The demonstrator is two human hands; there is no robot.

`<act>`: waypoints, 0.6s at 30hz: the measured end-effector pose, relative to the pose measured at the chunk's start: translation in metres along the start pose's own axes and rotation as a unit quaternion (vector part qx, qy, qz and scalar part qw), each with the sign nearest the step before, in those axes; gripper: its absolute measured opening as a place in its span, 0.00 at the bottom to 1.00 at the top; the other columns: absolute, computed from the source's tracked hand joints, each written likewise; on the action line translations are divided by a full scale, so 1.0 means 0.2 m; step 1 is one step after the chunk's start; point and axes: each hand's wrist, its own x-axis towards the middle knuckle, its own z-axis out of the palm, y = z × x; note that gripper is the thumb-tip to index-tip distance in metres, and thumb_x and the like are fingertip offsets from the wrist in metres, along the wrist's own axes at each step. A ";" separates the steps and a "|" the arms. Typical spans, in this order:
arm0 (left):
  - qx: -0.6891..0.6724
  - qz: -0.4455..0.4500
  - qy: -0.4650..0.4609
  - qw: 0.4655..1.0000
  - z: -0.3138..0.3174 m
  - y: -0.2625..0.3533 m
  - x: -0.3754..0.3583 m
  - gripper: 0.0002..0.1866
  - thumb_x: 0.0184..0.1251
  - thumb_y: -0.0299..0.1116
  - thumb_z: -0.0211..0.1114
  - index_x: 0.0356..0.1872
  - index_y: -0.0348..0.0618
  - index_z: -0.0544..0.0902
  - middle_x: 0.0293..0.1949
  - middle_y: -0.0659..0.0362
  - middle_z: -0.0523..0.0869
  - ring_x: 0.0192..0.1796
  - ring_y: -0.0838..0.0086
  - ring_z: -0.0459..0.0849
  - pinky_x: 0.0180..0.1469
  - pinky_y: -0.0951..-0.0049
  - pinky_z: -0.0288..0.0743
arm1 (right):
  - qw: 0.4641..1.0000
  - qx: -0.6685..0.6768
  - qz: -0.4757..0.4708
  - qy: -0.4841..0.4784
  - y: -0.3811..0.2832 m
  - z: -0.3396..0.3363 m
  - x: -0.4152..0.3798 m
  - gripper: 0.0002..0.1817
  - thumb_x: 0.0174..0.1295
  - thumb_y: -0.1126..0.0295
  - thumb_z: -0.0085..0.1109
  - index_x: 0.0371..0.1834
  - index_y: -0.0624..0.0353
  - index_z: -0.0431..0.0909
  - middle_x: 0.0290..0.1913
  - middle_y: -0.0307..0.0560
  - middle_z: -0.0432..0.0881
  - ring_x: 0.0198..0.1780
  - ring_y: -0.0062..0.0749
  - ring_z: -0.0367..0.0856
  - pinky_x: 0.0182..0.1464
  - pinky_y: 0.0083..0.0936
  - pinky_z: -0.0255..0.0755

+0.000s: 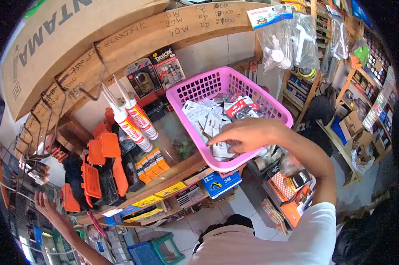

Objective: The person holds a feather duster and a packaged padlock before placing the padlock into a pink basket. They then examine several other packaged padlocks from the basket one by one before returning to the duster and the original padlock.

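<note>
My right hand (248, 134) reaches over the near part of a pink plastic basket (181, 106). Its index finger is stretched toward the basket's near left wall and the other fingers are loosely bent, apart, close over small white packets (201, 112). A red-labelled packet (239, 108) lies further in, among other bagged pieces. Low at the far left, my left hand (49, 210) is raised with its fingers extended and nothing in them. A thin pale cable (14, 190) runs up to its fingertips. Orange plastic cases (93, 176) stand nearest to it on the counter.
Two silicone sealant tubes (131, 126) stand left of the basket, with small orange-and-white boxes (151, 165) before them. Metal hooks (60, 88) stick out from a price-marked wooden board (186, 22). Bagged taps (292, 39) hang at upper right. Below is a green stool (166, 247).
</note>
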 end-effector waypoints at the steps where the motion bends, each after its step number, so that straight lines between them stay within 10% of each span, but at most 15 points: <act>1: -0.011 0.034 -0.027 0.999 0.02 0.06 -0.08 0.31 0.75 0.47 0.57 0.71 0.41 0.64 0.69 0.54 0.69 0.71 0.65 0.67 0.70 0.62 0.59 | 1.000 0.000 -0.005 -0.008 0.01 0.00 -0.01 0.24 0.58 0.64 0.66 0.59 0.51 0.76 0.42 0.54 0.83 0.42 0.52 0.84 0.44 0.43 0.77; 9: -0.029 0.018 -0.115 0.993 0.18 0.42 -0.50 0.29 0.75 0.46 0.53 0.72 0.42 0.64 0.70 0.52 0.70 0.72 0.64 0.68 0.70 0.62 0.61 | 0.995 -0.080 -0.028 0.044 0.04 -0.16 -0.09 0.23 0.59 0.49 0.68 0.43 0.55 0.72 0.36 0.52 0.80 0.37 0.57 0.82 0.37 0.46 0.75; 15: -0.018 -0.017 -0.199 0.980 0.16 0.48 -0.71 0.27 0.73 0.44 0.57 0.66 0.38 0.69 0.66 0.49 0.73 0.67 0.63 0.73 0.66 0.60 0.66 | 0.976 0.164 0.038 0.135 0.29 -0.18 -0.24 0.09 0.62 0.75 0.60 0.42 0.61 0.71 0.30 0.46 0.81 0.29 0.33 0.83 0.33 0.32 0.76; 18: -0.031 -0.037 -0.218 0.975 0.20 0.53 -0.78 0.26 0.71 0.43 0.59 0.63 0.38 0.71 0.64 0.50 0.74 0.64 0.64 0.75 0.65 0.62 0.67 | 0.923 0.268 0.231 0.150 0.30 -0.21 -0.31 0.14 0.60 0.86 0.50 0.49 0.64 0.73 0.36 0.46 0.82 0.40 0.26 0.85 0.41 0.25 0.78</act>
